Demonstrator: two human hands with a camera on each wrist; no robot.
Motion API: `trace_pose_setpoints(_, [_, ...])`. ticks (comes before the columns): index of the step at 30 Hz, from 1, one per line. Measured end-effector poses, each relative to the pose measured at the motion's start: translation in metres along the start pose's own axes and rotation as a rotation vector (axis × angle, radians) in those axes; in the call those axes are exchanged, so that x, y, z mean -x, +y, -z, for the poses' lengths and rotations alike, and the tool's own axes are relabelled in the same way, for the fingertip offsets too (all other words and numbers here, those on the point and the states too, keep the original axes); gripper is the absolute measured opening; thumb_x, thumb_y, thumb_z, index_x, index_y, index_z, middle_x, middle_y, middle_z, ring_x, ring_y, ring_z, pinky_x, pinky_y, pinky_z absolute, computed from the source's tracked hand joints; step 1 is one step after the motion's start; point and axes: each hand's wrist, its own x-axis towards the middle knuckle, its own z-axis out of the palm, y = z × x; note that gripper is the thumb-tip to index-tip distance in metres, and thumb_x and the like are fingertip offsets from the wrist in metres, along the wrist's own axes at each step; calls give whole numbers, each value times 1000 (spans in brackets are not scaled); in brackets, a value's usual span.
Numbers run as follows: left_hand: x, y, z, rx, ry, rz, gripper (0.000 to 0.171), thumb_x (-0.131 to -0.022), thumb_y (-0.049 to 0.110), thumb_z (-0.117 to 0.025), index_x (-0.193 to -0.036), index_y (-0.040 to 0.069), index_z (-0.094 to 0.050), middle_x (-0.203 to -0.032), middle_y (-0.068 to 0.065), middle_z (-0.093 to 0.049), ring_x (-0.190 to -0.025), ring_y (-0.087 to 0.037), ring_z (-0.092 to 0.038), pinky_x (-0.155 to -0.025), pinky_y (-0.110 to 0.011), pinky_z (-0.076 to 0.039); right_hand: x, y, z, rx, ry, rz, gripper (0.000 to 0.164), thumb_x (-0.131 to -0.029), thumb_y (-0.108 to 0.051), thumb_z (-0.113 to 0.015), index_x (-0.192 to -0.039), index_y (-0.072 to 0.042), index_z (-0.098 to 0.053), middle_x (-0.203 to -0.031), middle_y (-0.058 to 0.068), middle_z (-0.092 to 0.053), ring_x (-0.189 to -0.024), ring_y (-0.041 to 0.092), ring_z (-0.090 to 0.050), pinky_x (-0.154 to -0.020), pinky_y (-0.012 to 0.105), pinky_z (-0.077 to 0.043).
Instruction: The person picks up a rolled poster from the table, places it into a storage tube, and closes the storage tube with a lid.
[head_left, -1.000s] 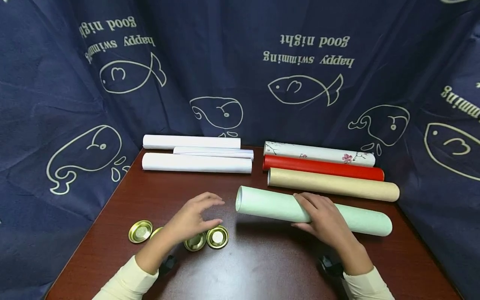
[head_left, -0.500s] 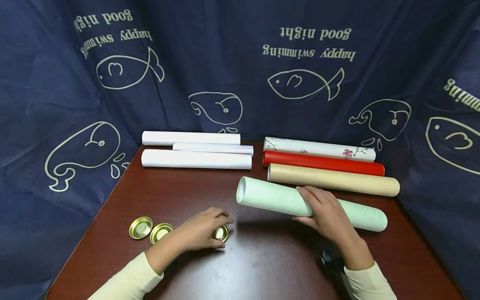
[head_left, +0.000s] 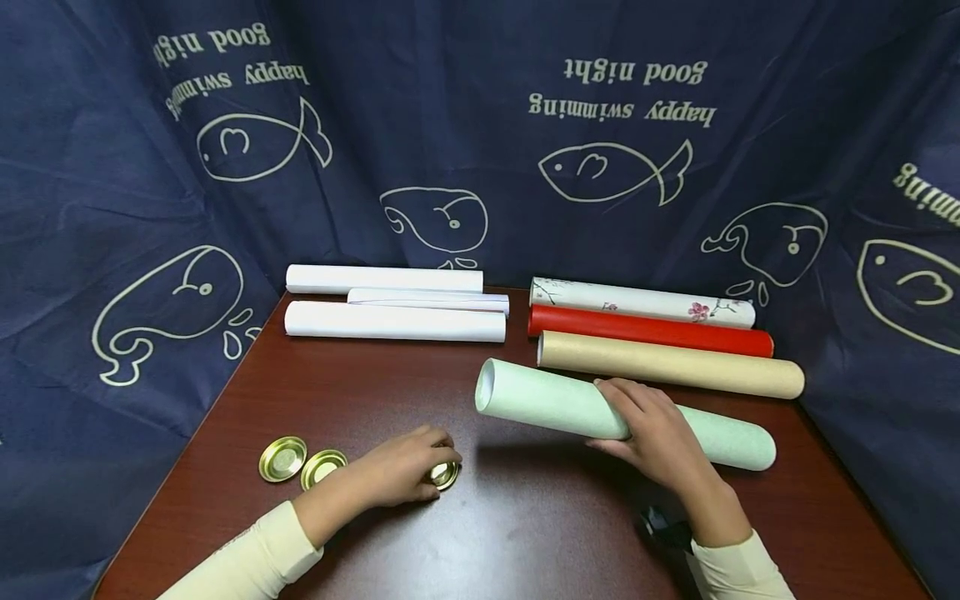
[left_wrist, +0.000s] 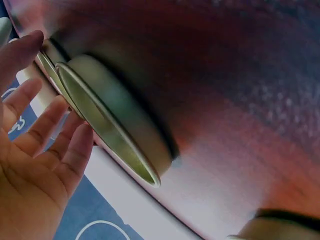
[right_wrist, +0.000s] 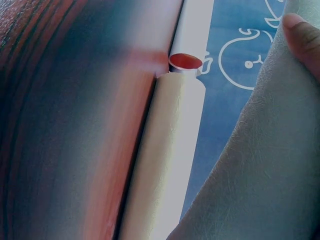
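My left hand (head_left: 405, 468) is at the rightmost gold metal lid (head_left: 444, 476), its thumb and fingers at opposite sides of the rim. In the left wrist view, another gold lid (left_wrist: 115, 110) stands nearer the camera, beside the fingers (left_wrist: 75, 155); the hand hides it in the head view. Above the table at right, my right hand (head_left: 660, 433) grips a pale green paper tube (head_left: 547, 398) around its middle. The tube's open left end is tilted up. A thumb (right_wrist: 302, 37) presses on the green tube (right_wrist: 260, 165) in the right wrist view.
Two more gold lids (head_left: 282, 459) lie at left on the brown table (head_left: 360, 383). Several white paper rolls (head_left: 393, 322) lie at back left. A tan tube (head_left: 667, 365), a red tube (head_left: 645, 328) and a floral tube (head_left: 637, 301) lie at back right, before a blue curtain (head_left: 450, 100).
My left hand has moved down and right onto the rightmost lid, its fingers closing around it. The green tube's left end has risen slightly in my right hand.
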Motion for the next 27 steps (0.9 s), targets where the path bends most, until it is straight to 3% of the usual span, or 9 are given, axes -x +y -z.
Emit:
trace_pose_setpoints(8, [0, -8, 6, 138, 49, 83, 48, -77, 13, -80, -123, 10, -67, -114, 0, -56, -105, -18, -53, -91, -36, -49, 3, 1, -1, 16, -19, 10, 77, -91, -69, -48, -132, -4, -59, -117, 13, -62, -99, 36, -61, -82, 55, -48])
trace_pose_setpoints(17, [-10, -17, 2, 105, 45, 188, 54, -77, 24, -85, -124, 8, -66, -126, -12, -56, -116, -29, -51, -92, -44, -49, 7, 2, -2, 19, -35, 9, 78, -90, -70, -49, -132, -5, -59, -117, 12, -62, -99, 33, -61, -82, 53, -48])
trace_pose_setpoints(19, [-12, -18, 0, 100, 38, 208, 54, -77, 24, -86, -125, 8, -66, -127, -14, -56, -116, -31, -51, -91, -45, -50, 7, 2, -3, 20, -29, 17, 77, -89, -69, -52, -132, -5, -59, -117, 12, -62, -99, 33, -62, -81, 53, -49])
trace_pose_setpoints(23, [-14, -20, -2, 77, 22, 224, 52, -77, 21, -85, -124, 9, -66, -122, -11, -58, -111, -29, -52, -89, -44, -50, 8, 1, -3, 26, -24, 26, 77, -78, -57, -75, -132, -5, -59, -117, 12, -63, -99, 32, -62, -80, 52, -49])
trace_pose_setpoints(26, [-15, -21, -2, 93, 21, 230, 51, -78, 19, -84, -124, 8, -66, -117, -9, -59, -107, -28, -52, -86, -43, -50, 8, 2, -4, 22, -22, 31, 77, -77, -55, -77, -132, -5, -59, -117, 13, -63, -99, 33, -62, -80, 53, -49])
trace_pose_setpoints(27, [-14, -22, -1, 111, 26, 231, 52, -79, 19, -83, -126, 8, -65, -117, -9, -59, -107, -28, -52, -86, -44, -50, 9, 2, -5, 20, -23, 32, 76, -81, -60, -72, -132, -5, -59, -117, 13, -63, -99, 33, -62, -79, 54, -49])
